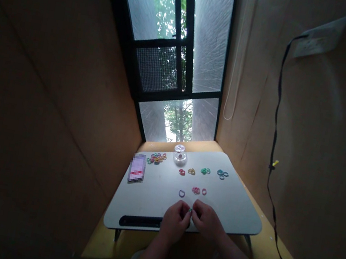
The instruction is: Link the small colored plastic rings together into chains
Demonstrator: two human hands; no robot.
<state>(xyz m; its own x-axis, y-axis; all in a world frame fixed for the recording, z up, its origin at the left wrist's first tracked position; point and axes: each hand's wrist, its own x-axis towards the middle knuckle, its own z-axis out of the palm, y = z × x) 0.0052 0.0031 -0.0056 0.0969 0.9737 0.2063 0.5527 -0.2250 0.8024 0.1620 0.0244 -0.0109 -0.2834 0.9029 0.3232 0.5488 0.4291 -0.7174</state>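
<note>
Close together over the front edge of a white lap table (155, 193) are my left hand (176, 219) and my right hand (206, 219). Both are closed, with fingertips pinching a small green band (190, 210) between them. Just beyond my hands lie a purple band (181, 193), a cluster of pink bands (195, 190) and a single pink band (204, 191). Farther back sit small groups of red bands (182, 172), yellow bands (191, 171), green bands (205, 171) and blue bands (222, 174). A mixed pile of bands (156, 158) lies at the back left.
A clear round container (180, 156) stands at the table's back, and a pale purple pack (137, 168) lies at its left edge. A dark slot (139, 222) runs along the front. A black cable (275, 134) hangs down the right wall.
</note>
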